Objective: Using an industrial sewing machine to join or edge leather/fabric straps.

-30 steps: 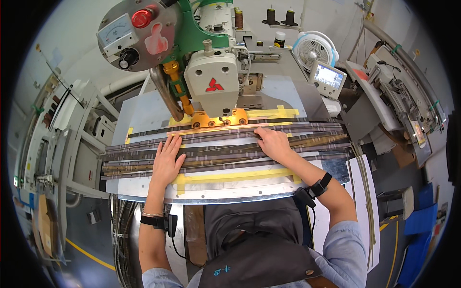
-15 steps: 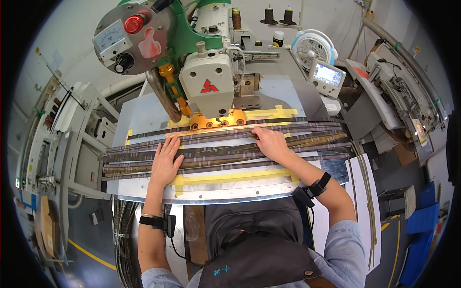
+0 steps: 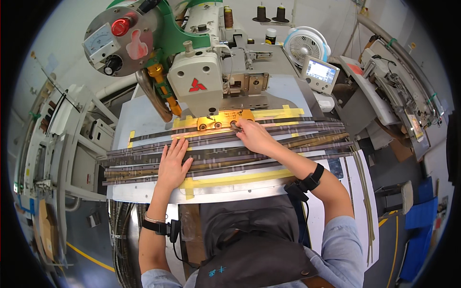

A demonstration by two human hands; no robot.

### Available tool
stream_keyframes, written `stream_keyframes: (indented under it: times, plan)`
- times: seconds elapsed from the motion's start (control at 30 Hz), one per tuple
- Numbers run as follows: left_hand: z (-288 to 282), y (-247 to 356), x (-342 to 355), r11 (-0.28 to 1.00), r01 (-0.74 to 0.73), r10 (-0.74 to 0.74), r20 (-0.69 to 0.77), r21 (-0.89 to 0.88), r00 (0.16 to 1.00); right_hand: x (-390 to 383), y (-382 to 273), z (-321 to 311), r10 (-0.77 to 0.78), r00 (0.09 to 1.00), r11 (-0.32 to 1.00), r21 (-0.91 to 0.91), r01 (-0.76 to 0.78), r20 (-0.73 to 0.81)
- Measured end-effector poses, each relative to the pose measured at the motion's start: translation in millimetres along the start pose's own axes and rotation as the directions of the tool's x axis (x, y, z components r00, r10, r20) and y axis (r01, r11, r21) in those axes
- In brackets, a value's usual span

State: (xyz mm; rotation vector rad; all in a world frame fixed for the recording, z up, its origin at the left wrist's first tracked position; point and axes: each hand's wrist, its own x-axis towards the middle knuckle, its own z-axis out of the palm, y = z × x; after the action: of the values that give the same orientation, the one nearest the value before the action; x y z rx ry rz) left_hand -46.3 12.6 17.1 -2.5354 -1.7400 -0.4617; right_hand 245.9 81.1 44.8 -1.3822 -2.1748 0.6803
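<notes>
Long dark woven strips [image 3: 211, 156] lie side by side across a metal plate [image 3: 221, 193], held partly by yellow tape [image 3: 249, 177]. My left hand [image 3: 174, 163] rests flat on the strips at left, its fingers spread. My right hand [image 3: 257, 138] is closed in a pinch at the right end of a yellow clamp block [image 3: 224, 119]. A small dark piece shows at its fingertips, too small to name. The block sits on the farthest strip, in front of the white sewing head [image 3: 194, 84].
A green machine arm [image 3: 185, 21] with a gauge and red button rises behind. At the back right stand a white fan [image 3: 306, 48] and a control screen [image 3: 321, 72]. Bundled strips [image 3: 126, 240] hang below the plate at left.
My right hand has moved left and away from me, up to the yellow block. Block, plate and strips have shifted right relative to the sewing head; my left hand stays flat on the strips.
</notes>
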Motion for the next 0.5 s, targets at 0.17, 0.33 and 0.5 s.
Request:
stream_keyframes:
  times: [0.17, 0.33, 0.5]
  plan:
    - [5.6, 31.5, 3.3, 1.0, -0.009, 0.009, 0.002, -0.012, 1.0, 12.3, 14.0, 7.9, 0.085, 0.995, 0.991, -0.098, -0.089, -0.044]
    - [13.0, 54.7, 7.2, 1.0, 0.003, -0.003, 0.009, 0.0, 1.0, 8.9, 24.6, -11.9, 0.13, 0.968, 0.988, -0.053, -0.145, -0.215]
    - [13.2, 59.0, 7.1, 1.0, 0.015, -0.015, 0.004, 0.005, 1.0, -24.9, 23.1, -35.2, 0.111, 0.991, 0.994, -0.012, -0.113, -0.07]
